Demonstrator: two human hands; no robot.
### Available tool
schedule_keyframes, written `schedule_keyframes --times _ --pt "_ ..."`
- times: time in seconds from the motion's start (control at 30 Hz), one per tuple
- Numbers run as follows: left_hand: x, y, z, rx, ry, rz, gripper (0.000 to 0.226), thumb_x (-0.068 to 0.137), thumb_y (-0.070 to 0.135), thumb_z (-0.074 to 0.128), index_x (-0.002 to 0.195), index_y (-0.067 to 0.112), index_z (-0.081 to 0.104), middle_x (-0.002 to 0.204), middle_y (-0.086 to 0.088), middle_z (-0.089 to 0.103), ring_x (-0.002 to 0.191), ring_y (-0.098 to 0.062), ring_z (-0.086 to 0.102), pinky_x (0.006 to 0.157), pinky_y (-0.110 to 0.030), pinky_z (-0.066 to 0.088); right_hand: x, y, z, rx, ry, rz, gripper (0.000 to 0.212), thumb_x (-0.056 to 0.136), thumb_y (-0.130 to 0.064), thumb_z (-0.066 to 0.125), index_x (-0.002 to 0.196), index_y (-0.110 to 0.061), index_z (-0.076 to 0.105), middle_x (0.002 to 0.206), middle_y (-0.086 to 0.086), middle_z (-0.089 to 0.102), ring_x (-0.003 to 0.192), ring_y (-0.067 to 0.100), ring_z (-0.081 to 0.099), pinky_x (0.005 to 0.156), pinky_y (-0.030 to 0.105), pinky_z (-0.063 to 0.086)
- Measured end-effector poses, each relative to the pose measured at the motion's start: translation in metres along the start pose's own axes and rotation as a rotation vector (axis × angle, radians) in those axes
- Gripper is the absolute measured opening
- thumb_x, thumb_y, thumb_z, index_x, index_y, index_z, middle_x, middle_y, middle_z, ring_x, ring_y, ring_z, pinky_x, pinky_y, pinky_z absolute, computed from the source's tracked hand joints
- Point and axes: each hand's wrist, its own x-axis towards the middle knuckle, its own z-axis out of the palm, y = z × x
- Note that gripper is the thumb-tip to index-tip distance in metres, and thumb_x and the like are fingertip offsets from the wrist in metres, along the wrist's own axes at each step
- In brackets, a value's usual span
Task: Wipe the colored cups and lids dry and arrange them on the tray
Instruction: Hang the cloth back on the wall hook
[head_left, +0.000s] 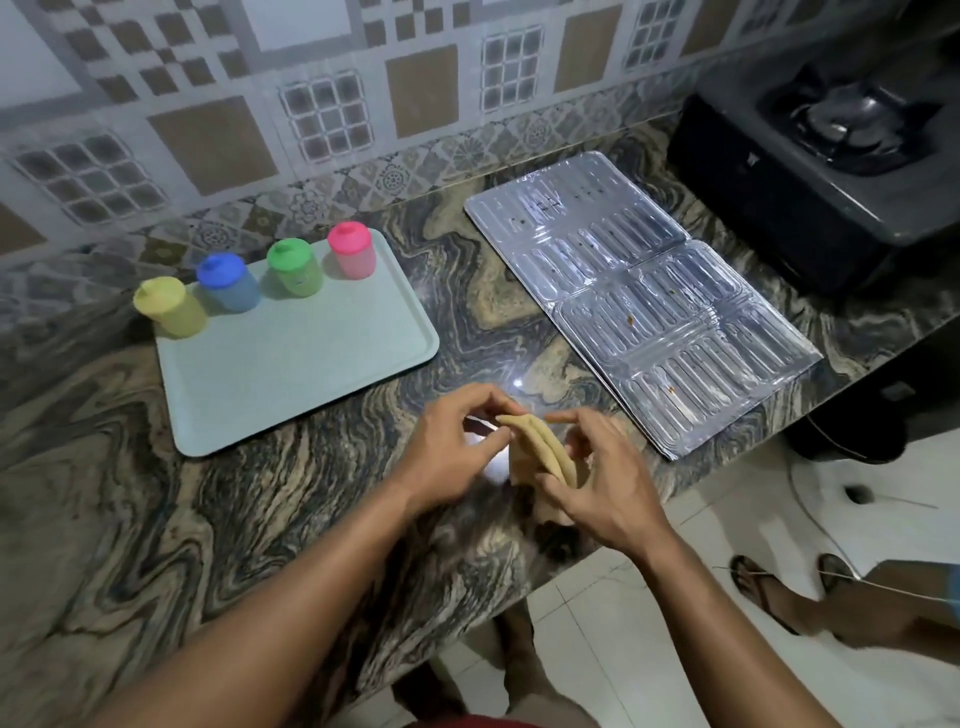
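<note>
My fingers (558, 480) are gripping soft tan cloth (540, 452) over the glossy marbled stone desk (234, 519), beside a matt plastic tray (291, 374) and shiny ribbed metal sheet (649, 312).

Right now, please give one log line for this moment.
cups: four lidded, row on tray | cloth: folded, held by both hands | left hand | right hand

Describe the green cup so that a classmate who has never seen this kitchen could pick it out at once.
Find the pale tray on the marbled counter. Four lidded cups stand in a row along its far edge. The green cup is second from the right, between the blue cup and the pink cup.
</note>
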Motion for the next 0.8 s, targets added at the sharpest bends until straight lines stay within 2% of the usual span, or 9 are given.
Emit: schedule_keyframes --times 0.1,0.17,0.23,0.33,0.4,0.5,0.57,0.67,0.8 --pt "-0.02 0.019 -0.028 -0.041 0.073 0.043 0.018 0.088 0.002 0.078 0.1 0.016 0.077 0.099 0.007 0.075 0.093 -0.013 0.074 0.083 -0.021 0.056 0.006 -0.029 0.0 0.076 0.0 -0.11 0.04 0.077 -0.045 0.083 0.112 -0.031 0.071 0.099 -0.015 0.056 0.101 0.01 0.053 0.083 0.019 0.044" --pt "-0.032 0.029 -0.044 -0.068 0.137 0.06 0.017 0.087 0.009 0.081 0.101 0.017 0.076 0.1 0.006 0.075 0.092 -0.014 0.074 0.083 -0.024 0.057 0.011 -0.052 0.0 0.191 0.035 -0.143 0.024 0.079 -0.036 0.081 0.099 -0.026 0.072 0.096 -0.012 0.06 0.097 0.012 0.059 0.082 0.024 0.047" --pt "-0.045 0.038 -0.056 -0.069 0.253 0.071 0.021 0.084 0.017 0.083 0.103 0.019 0.074 0.101 0.003 0.074 0.093 -0.016 0.074 0.085 -0.029 0.059 0.014 -0.076 0.003 0.325 0.055 -0.183 0.012 0.08 -0.022 0.078 0.089 -0.027 0.071 0.087 -0.011 0.063 0.086 0.012 0.061 0.076 0.028 0.048" --pt "-0.064 0.044 -0.07 -0.02 0.478 0.058 0.03 0.08 0.017 0.088 0.102 0.019 0.068 0.1 0.0 0.07 0.091 -0.016 0.072 0.084 -0.027 0.059 0.018 -0.108 0.011 0.473 0.059 -0.231 0.026 0.081 -0.015 0.081 0.082 -0.036 0.066 0.079 -0.01 0.064 0.074 0.012 0.059 0.071 0.03 0.048" --pt "-0.075 0.045 -0.081 -0.016 0.59 0.041 0.028 0.081 0.019 0.087 0.097 0.016 0.065 0.096 -0.001 0.07 0.089 -0.016 0.071 0.082 -0.025 0.058 0.02 -0.121 0.017 0.531 0.047 -0.251 0.028 0.082 -0.012 0.085 0.081 -0.033 0.066 0.077 -0.004 0.065 0.073 0.014 0.058 0.07 0.031 0.047" --pt "-0.092 0.052 -0.101 -0.086 0.588 0.059 0.019 0.085 0.019 0.081 0.098 0.013 0.068 0.095 0.002 0.074 0.093 -0.013 0.073 0.086 -0.025 0.057 0.021 -0.14 0.026 0.558 0.005 -0.28 0.03 0.082 -0.005 0.088 0.079 -0.025 0.066 0.076 0.001 0.064 0.072 0.016 0.056 0.069 0.036 0.047" --pt "-0.104 0.059 -0.112 -0.11 0.585 0.074 0.02 0.086 0.019 0.08 0.102 0.014 0.07 0.098 0.004 0.077 0.096 -0.015 0.074 0.089 -0.024 0.056 0.019 -0.153 0.033 0.563 -0.022 -0.307 0.022 0.082 -0.01 0.085 0.079 -0.02 0.066 0.076 0.0 0.063 0.071 0.017 0.056 0.069 0.038 0.047" --pt "-0.116 0.065 -0.125 -0.142 0.571 0.073 0.022 0.086 0.024 0.083 0.104 0.019 0.071 0.101 0.002 0.078 0.099 -0.023 0.076 0.092 -0.034 0.058 0.015 -0.168 0.041 0.515 0.024 -0.39 0.018 0.083 -0.021 0.078 0.077 -0.022 0.061 0.074 -0.008 0.058 0.071 0.01 0.053 0.067 0.026 0.044" --pt "-0.13 0.064 -0.142 -0.174 0.56 0.061 0.012 0.09 0.017 0.077 0.097 0.019 0.069 0.094 0.0 0.076 0.089 -0.017 0.073 0.085 -0.031 0.056 0.01 -0.186 0.052 0.44 0.035 -0.462 0.027 0.081 -0.033 0.08 0.077 -0.02 0.057 0.074 -0.009 0.057 0.071 0.01 0.054 0.067 0.019 0.04"
